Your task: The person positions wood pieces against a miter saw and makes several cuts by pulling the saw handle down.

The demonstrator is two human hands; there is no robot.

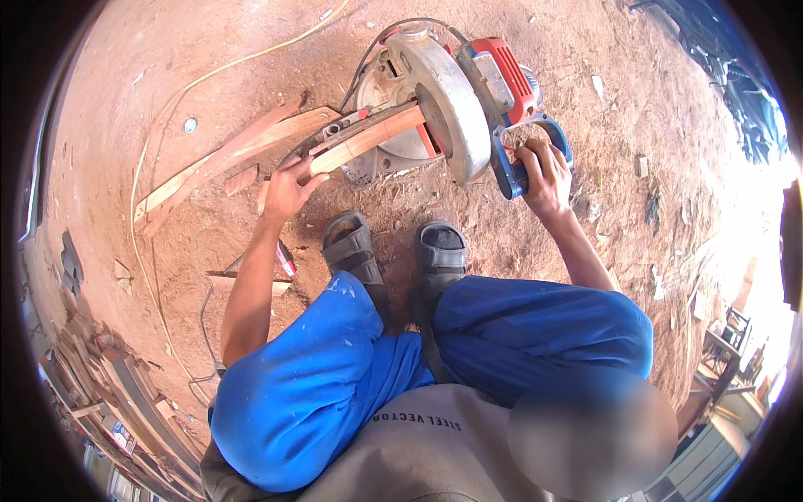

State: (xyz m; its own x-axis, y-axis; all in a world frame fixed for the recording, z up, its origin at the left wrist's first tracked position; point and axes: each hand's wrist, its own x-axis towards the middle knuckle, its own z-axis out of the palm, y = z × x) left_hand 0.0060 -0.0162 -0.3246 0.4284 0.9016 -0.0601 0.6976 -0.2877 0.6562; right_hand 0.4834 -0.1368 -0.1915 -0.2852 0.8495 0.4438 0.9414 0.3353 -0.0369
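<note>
At frame centre, we are pinning a wood strip (364,142) with our left hand (287,191), right hand (544,171) clenching the miter saw (443,100) handle, fingers risking the blade.

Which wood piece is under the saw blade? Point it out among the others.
The reddish strip the left hand presses on the saw bed, running under the blade. The longer planks lie loose on the dirt, left of it.
</note>
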